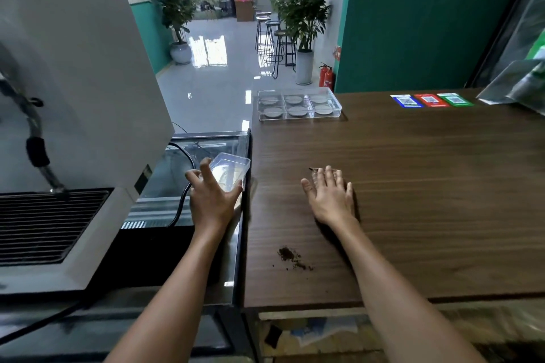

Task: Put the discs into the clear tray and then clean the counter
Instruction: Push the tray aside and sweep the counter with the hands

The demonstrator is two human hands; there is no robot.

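We see a dark wood-grain surface [413, 186]. At its far left corner sits a clear tray [299, 104] with six compartments, each holding one flat grey disc [297, 111]. Our left hand [211, 197] grasps a small empty clear plastic container [228, 171], holding it just off the left edge of the surface above a glass-topped cabinet. Our right hand [330, 194] lies flat, fingers straight, pressing something clear we cannot identify. Near us, brown crumbs [290, 256] lie scattered.
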